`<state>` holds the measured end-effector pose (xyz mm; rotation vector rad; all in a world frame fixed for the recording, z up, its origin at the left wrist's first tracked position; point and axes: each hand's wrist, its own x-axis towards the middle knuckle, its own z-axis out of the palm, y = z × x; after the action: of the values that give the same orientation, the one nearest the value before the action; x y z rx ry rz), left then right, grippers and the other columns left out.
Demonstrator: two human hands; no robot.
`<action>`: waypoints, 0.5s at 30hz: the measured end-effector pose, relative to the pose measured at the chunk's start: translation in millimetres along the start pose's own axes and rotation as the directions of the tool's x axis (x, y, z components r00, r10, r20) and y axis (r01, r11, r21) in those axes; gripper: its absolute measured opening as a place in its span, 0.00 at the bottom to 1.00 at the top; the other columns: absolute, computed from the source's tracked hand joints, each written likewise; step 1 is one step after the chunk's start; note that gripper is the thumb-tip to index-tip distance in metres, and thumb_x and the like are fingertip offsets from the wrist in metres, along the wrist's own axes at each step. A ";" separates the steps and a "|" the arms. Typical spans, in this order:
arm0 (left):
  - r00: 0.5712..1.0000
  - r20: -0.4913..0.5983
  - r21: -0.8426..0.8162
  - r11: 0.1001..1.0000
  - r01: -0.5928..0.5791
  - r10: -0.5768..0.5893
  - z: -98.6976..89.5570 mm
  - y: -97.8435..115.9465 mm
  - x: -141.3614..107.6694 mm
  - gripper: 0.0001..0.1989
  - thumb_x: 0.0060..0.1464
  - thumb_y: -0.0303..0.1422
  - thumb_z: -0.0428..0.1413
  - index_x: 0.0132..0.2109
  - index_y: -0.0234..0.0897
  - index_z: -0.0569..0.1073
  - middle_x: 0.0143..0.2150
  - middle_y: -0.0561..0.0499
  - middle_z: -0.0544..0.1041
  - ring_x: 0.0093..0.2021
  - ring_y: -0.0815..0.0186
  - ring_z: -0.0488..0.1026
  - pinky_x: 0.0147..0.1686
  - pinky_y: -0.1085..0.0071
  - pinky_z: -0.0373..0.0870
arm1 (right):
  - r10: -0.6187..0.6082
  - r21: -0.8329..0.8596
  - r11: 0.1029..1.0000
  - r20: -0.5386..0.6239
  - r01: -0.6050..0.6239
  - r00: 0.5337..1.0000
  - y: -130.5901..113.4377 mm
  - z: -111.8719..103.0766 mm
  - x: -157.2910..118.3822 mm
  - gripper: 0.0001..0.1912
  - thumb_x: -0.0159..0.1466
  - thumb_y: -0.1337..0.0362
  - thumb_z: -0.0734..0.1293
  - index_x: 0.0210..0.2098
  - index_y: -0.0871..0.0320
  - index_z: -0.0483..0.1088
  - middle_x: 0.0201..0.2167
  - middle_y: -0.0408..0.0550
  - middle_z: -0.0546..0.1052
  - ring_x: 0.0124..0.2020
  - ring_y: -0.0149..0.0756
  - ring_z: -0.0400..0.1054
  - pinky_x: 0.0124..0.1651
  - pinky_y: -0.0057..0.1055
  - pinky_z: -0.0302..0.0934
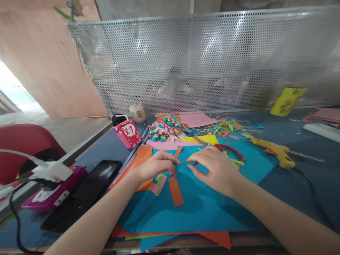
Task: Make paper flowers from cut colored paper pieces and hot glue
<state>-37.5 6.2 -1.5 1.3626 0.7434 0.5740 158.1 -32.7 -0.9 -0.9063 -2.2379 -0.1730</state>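
Observation:
My left hand [159, 165] is closed, its fingers curled round an orange paper strip [176, 193] whose lower end shows beneath them. Another orange piece [179, 152] pokes out above the fingers; whether both are one strip is hidden. Facing it, my right hand [212, 168] is open, thumb and forefinger curved apart with nothing visible between them. Both hands are just over a large blue paper sheet [212, 216]. Scissors with red handles [233, 151] lie partly behind my right hand. Small green and pink strips [159, 185] lie by my left hand.
A fringed multicoloured paper bundle [166, 128] and paper scraps [225, 125] lie farther back. A yellow glue gun [276, 150] rests right, its cord trailing forward. Left are a black phone [87, 191], a purple power strip [53, 193] and a red box [128, 134]. A perforated metal screen [186, 46] stands behind.

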 end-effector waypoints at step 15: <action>0.989 0.049 0.315 0.938 -0.146 0.137 3.0 2.7 -0.5 0.09 0.43 0.33 0.58 0.31 0.31 0.76 0.23 0.53 0.70 0.23 0.73 0.62 0.24 0.76 0.59 | 0.158 0.156 0.973 0.088 -0.170 0.984 -1.8 -1.4 -2.5 0.02 0.57 0.66 0.66 0.28 0.56 0.67 0.25 0.39 0.74 0.28 0.29 0.67 0.33 0.27 0.55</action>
<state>-35.4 4.2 1.4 1.7314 0.7418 0.5640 159.0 -36.0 -1.2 -1.0164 -2.1952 0.1208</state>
